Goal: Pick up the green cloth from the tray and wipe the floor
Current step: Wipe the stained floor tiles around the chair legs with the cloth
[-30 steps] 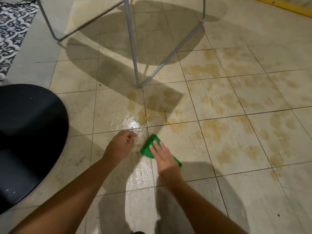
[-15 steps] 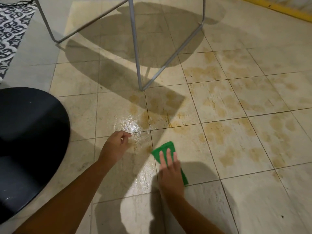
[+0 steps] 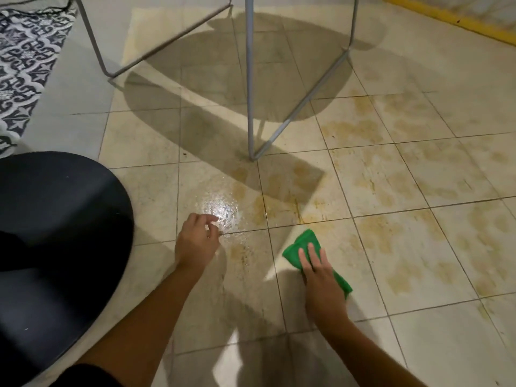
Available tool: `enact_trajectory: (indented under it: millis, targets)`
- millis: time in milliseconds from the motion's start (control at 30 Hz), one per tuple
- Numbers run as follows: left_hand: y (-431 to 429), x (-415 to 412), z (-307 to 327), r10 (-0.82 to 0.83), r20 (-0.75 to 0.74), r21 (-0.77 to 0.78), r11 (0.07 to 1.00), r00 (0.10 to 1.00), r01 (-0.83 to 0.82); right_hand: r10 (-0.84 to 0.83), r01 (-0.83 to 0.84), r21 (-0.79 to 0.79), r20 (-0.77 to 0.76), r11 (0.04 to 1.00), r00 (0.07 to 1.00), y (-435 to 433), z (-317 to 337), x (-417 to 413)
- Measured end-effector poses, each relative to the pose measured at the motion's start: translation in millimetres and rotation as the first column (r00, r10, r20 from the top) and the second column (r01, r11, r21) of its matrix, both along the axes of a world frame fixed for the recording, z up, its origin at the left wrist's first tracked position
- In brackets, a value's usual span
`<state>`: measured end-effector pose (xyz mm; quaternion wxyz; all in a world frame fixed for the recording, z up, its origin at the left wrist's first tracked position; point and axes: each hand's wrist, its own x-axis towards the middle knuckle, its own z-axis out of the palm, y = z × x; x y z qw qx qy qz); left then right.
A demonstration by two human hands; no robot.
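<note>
A tiled floor [image 3: 405,247] of pale cream squares fills the view, blotched with yellowish-brown stains toward 3 o'clock and shining wet near the middle, where a bright glare sits on the tile. At 12 o'clock stand the thin grey metal legs [image 3: 250,88] of a piece of furniture, casting a broad round shadow across the tiles. A black-and-white patterned rug [image 3: 22,68] lies at 10 o'clock, and a yellow strip [image 3: 446,16] runs along the far edge at 1 o'clock. A large round black tray [image 3: 55,233] takes up the 9 o'clock side.

The green cloth [image 3: 301,247] lies flat on the floor just right of centre, at about 5 o'clock from the glare. The right hand [image 3: 321,277] presses down on it with fingers spread flat, palm covering the cloth's near half; green shows beyond the fingertips and at the hand's right side. The left hand [image 3: 196,241] is at 9 o'clock from the cloth, well apart from it, empty, fingers loosely curled, low over the wet patch.
</note>
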<state>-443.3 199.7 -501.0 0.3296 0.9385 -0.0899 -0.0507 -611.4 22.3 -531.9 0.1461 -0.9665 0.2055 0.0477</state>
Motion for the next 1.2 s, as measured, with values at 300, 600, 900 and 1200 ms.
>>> enact_trajectory:
  millis: [300,600,900,1200]
  targets:
    - [20.8,-3.5,7.5,0.052,-0.073,0.000,0.999,0.996,-0.052,0.380,-0.381,0.032,0.045,0.924,0.924,26.2,3.3,66.7]
    - [54.3,-0.4,14.4,0.079,-0.090,0.030,0.997,0.993,-0.077,0.178,-0.176,-0.071,0.031,0.982,0.983,10.5,0.8,27.7]
    - [57.4,-5.6,10.0,0.127,-0.084,0.026,0.992,0.988,-0.125,0.539,-0.550,-0.078,-0.120,0.832,0.833,51.4,7.7,93.9]
    - [54.4,4.0,10.9,0.144,-0.092,-0.001,0.989,0.985,-0.145,0.241,-0.243,-0.073,-0.027,0.967,0.970,28.1,9.0,52.1]
